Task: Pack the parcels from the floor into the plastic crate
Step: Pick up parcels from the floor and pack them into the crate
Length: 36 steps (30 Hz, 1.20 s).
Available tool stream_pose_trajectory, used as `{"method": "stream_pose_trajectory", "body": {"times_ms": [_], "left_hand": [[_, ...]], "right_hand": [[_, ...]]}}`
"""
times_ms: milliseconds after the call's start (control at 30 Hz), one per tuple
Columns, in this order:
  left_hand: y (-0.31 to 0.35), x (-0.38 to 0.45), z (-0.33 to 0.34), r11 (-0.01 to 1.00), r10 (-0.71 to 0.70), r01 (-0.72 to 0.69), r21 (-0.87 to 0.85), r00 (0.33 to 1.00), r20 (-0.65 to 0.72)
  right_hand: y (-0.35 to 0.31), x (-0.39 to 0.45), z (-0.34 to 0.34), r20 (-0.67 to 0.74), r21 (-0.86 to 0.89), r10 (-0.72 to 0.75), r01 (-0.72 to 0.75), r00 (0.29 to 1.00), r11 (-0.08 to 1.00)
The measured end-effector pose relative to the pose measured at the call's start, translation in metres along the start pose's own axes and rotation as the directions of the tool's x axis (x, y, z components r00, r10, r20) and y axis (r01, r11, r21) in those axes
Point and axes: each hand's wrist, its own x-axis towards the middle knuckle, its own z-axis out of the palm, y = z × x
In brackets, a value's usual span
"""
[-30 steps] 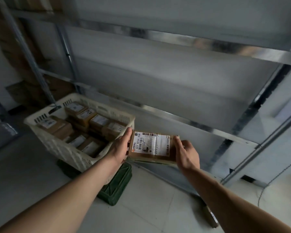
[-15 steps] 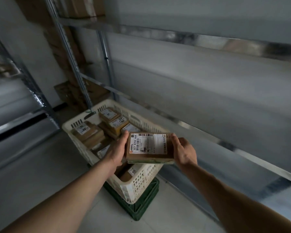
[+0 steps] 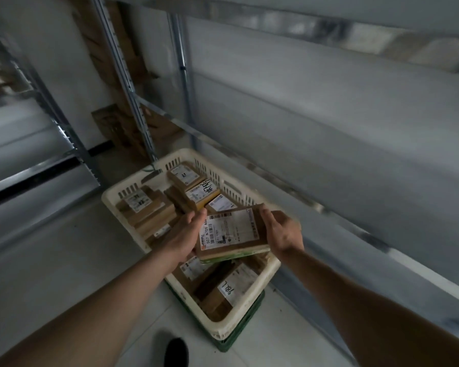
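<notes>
A flat brown cardboard parcel (image 3: 229, 235) with a white shipping label is held level between both hands, right above the middle of the cream plastic crate (image 3: 272, 270). My left hand (image 3: 186, 235) grips its left edge and my right hand (image 3: 282, 233) grips its right edge. Several labelled brown parcels (image 3: 146, 207) lie inside the crate, some stacked at the far end and others (image 3: 232, 287) at the near end. Part of the crate's inside is hidden under the held parcel and my hands.
The cream crate rests on a green crate (image 3: 239, 332) on the pale tiled floor. Metal shelving (image 3: 329, 144) runs along the right, and another rack (image 3: 45, 107) stands at the left. Cardboard boxes (image 3: 117, 128) lean behind the uprights. A dark shoe (image 3: 176, 352) shows at the bottom.
The parcel, held in both hands, has travelled from beside the crate's right end to above its middle. The view has swung left and down, so the crate now sits under my hands.
</notes>
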Motion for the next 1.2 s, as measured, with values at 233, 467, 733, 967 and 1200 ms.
{"method": "stream_pose_trajectory", "body": {"times_ms": [233, 467, 733, 967, 1200], "left_hand": [[-0.019, 0.095, -0.038, 0.99, -0.111, 0.096, 0.099, 0.98, 0.164], [-0.058, 0.163, -0.054, 0.937, -0.307, 0.244, 0.249, 0.916, 0.259], [-0.095, 0.204, -0.048, 0.844, -0.421, 0.27, 0.463, 0.868, 0.261], [-0.105, 0.216, -0.038, 0.704, -0.588, 0.17, 0.69, 0.683, 0.433], [-0.117, 0.23, -0.013, 0.641, -0.353, -0.128, 0.757, 0.827, 0.438]], "right_hand": [[-0.003, 0.052, 0.064, -0.047, -0.088, 0.133, -0.136, 0.99, 0.987], [0.009, 0.07, 0.126, -0.03, -0.106, 0.237, -0.239, 0.971, 0.965], [0.04, 0.089, 0.167, 0.034, -0.153, 0.337, -0.328, 0.941, 0.932], [0.061, 0.105, 0.189, 0.142, -0.248, 0.408, -0.367, 0.902, 0.897], [0.075, 0.104, 0.207, 0.266, -0.346, 0.435, -0.336, 0.86, 0.876]]}}
